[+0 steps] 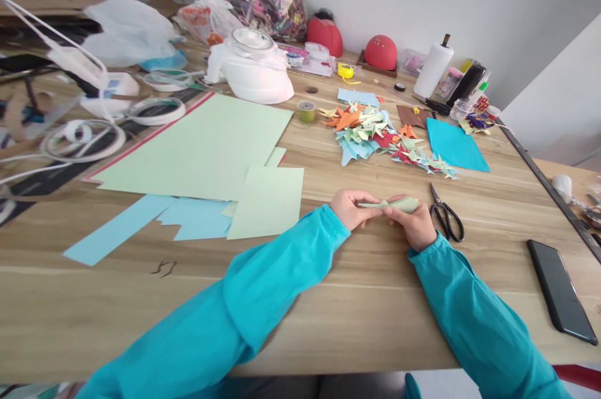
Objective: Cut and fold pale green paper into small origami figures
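A small folded piece of pale green paper (392, 203) is pinched between both my hands just above the wooden table (366, 299). My left hand (351, 208) grips its left end with closed fingers. Its right end sits in the closed fingers of my right hand (416, 223). Both arms wear teal sleeves. Black scissors (446, 216) lie on the table just right of my right hand.
A pile of folded paper shapes in several colours (380, 136) lies beyond my hands, with a blue sheet (454, 146) to its right. Large pale green sheets (201, 148) and blue strips (141, 223) cover the left. A black phone (561, 289) rests near the right edge. Clutter fills the back.
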`<act>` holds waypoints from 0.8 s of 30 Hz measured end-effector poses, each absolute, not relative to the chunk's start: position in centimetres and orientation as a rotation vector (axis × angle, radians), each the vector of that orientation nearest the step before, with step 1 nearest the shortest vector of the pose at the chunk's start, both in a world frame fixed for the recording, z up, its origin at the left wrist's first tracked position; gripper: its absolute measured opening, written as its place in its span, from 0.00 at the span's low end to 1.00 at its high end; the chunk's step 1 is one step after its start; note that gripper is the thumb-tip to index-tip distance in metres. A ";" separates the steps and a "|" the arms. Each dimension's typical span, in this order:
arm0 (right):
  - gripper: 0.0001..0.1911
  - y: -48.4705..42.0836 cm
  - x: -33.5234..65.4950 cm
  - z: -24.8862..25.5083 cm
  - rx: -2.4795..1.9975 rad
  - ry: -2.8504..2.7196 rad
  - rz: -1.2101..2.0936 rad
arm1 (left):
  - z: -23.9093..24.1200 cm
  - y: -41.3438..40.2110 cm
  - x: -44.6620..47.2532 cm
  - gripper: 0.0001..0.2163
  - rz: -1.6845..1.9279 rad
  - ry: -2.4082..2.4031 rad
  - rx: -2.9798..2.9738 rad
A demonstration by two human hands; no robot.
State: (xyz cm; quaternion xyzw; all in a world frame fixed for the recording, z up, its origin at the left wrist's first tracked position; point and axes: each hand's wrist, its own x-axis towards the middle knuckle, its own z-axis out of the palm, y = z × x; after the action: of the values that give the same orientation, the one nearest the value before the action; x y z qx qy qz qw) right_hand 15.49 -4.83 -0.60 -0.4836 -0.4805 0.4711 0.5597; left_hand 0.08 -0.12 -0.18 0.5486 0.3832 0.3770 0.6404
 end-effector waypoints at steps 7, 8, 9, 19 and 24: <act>0.09 -4.8 15.5 -0.6 -1.144 -1.048 1.093 | 0.3 -0.4 0.0 0.13 0.818 0.856 1.291; 0.09 -4.8 15.5 -0.5 -1.139 -1.024 1.105 | 0.4 -0.4 -0.1 0.12 0.810 0.839 1.298; 0.09 -4.7 15.6 -0.5 -1.136 -1.009 1.114 | 0.5 -0.3 -0.2 0.12 0.801 0.822 1.304; 0.09 -4.8 15.5 -0.5 -1.133 -0.983 1.128 | 0.7 -0.2 -0.4 0.14 0.759 0.782 1.297; 0.10 -4.7 15.5 -0.5 -1.139 -0.939 1.136 | 1.0 -0.2 -0.6 0.17 0.737 0.763 1.301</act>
State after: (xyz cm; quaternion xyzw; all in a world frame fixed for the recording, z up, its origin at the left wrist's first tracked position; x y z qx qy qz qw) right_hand 15.47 -4.75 -0.47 -0.4907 -0.4046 0.4892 0.5969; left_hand -0.60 -0.16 0.99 0.5769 0.3384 0.3265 0.6679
